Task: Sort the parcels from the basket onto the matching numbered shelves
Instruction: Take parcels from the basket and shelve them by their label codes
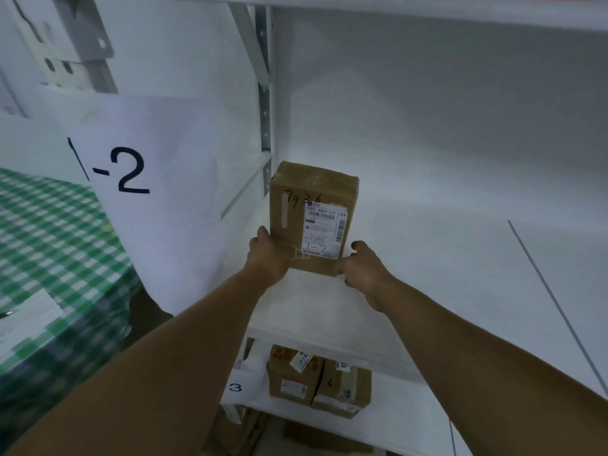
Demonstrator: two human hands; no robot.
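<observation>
The cardboard parcel [312, 218] marked 1-2 lies near the left front corner of the white shelf [427, 241]. The left hand [268, 255] holds its near left corner. The right hand [362, 271] holds its near right corner with curled fingers.

Left hand [268, 258] and right hand [367, 274] bare, forearms [184, 340] bare to the frame's edge

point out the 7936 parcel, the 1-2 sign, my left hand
7936 parcel [316, 222], head view, on its white label
1-2 sign [131, 169], head view, at the digit 2
left hand [268, 258], head view, back of hand
</observation>
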